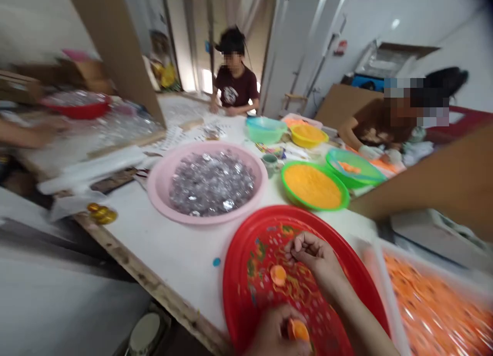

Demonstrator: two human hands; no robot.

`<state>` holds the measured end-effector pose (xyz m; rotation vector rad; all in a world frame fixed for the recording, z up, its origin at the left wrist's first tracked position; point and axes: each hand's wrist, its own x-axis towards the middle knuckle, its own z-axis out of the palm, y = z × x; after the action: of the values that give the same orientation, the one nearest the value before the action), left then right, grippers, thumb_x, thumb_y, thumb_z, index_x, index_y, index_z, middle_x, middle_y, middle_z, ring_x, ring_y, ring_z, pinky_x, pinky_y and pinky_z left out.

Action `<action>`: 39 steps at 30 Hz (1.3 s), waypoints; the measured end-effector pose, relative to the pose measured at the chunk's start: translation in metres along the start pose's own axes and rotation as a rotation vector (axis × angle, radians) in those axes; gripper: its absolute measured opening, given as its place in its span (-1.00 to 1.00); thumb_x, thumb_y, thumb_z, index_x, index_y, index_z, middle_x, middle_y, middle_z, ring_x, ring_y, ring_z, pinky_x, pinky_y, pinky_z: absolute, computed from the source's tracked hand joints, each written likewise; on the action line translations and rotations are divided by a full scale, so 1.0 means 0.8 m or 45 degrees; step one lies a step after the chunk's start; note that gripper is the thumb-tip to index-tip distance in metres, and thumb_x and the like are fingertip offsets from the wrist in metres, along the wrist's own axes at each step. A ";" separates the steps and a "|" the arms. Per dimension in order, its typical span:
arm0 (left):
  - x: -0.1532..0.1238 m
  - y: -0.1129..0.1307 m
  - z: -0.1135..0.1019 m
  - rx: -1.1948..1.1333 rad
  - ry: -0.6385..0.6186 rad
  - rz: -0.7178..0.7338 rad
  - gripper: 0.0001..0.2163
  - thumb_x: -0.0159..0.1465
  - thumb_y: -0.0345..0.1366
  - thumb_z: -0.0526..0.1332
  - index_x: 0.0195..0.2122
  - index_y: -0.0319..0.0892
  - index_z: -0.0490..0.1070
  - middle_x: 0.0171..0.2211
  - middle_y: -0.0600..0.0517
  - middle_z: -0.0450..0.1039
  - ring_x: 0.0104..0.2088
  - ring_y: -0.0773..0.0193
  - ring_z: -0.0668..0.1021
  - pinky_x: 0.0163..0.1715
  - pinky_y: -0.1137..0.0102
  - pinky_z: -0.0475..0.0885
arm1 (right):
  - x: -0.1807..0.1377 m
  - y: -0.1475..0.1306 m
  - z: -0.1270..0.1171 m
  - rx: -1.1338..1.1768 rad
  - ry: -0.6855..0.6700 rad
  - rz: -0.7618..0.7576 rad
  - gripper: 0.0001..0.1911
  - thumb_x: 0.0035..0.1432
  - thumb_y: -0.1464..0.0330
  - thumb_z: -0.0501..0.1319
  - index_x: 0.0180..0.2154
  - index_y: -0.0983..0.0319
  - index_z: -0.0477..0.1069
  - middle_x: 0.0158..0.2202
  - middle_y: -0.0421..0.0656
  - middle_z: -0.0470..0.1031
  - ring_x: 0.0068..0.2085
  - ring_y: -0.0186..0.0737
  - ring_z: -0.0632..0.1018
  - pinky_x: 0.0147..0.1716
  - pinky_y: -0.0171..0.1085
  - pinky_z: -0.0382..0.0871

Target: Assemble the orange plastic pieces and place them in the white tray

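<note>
My left hand (275, 331), blurred at the bottom of the view, is closed round a small orange cup-shaped piece (299, 329). Over the middle of a round red tray (235, 274) with a printed pattern, my right hand (313, 250) is in a pinch; whatever its fingertips hold, if anything, is too small to make out. A second orange piece (278, 276) lies on the tray, to the left of my right hand and apart from it.
A pink basin (157, 191) of clear shiny pieces stands beyond the tray. Past it are a green basin of orange powder (311, 185) and a white crate (393, 299) of orange pieces at the right. Two co-workers (235, 86) (370, 119) sit across; another person's arm (26, 132) shows left.
</note>
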<state>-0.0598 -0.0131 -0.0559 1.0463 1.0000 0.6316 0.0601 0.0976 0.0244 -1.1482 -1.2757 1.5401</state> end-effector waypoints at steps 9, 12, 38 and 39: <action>-0.031 0.042 -0.009 0.048 -0.034 -0.058 -0.73 -0.07 -0.44 0.34 -0.28 -0.19 0.54 -0.33 0.02 0.48 -0.33 0.20 0.50 -0.39 0.42 0.40 | -0.108 0.078 -0.074 -0.420 0.504 0.147 -0.81 -0.14 0.27 0.33 -0.47 0.24 0.45 -0.49 -0.18 0.48 -0.45 -0.21 0.48 -0.45 -0.27 0.35; -0.050 0.074 -0.049 0.118 0.161 0.052 -0.75 0.08 -0.32 0.33 -0.18 -0.14 0.54 -0.23 0.00 0.54 -0.21 0.17 0.53 -0.19 0.36 0.43 | -0.117 0.073 -0.057 -0.539 0.369 0.133 -0.90 -0.02 0.32 0.30 -0.44 0.22 0.52 -0.46 -0.17 0.52 -0.40 -0.20 0.51 -0.38 -0.26 0.36; -0.031 0.080 -0.071 -0.015 0.576 -0.001 -0.77 0.11 -0.30 0.35 -0.20 -0.17 0.46 -0.34 0.05 0.55 -0.37 0.27 0.58 -0.38 0.45 0.48 | -0.153 0.094 0.016 -0.873 -0.043 -0.294 -0.63 0.07 0.70 0.02 -0.24 0.21 0.43 -0.24 -0.13 0.43 -0.22 -0.22 0.45 -0.22 -0.28 0.40; -0.029 0.079 -0.069 0.001 0.546 0.001 -0.77 0.12 -0.30 0.35 -0.19 -0.17 0.46 -0.33 0.05 0.55 -0.35 0.27 0.58 -0.37 0.45 0.48 | -0.152 0.094 0.019 -0.915 -0.082 -0.310 -0.65 0.07 0.69 0.06 -0.22 0.21 0.43 -0.20 -0.12 0.43 -0.18 -0.19 0.44 -0.19 -0.26 0.39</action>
<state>-0.1182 0.0150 0.0023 0.9301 1.3704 0.8788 0.0743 -0.0347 -0.0311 -1.3060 -2.0178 0.9563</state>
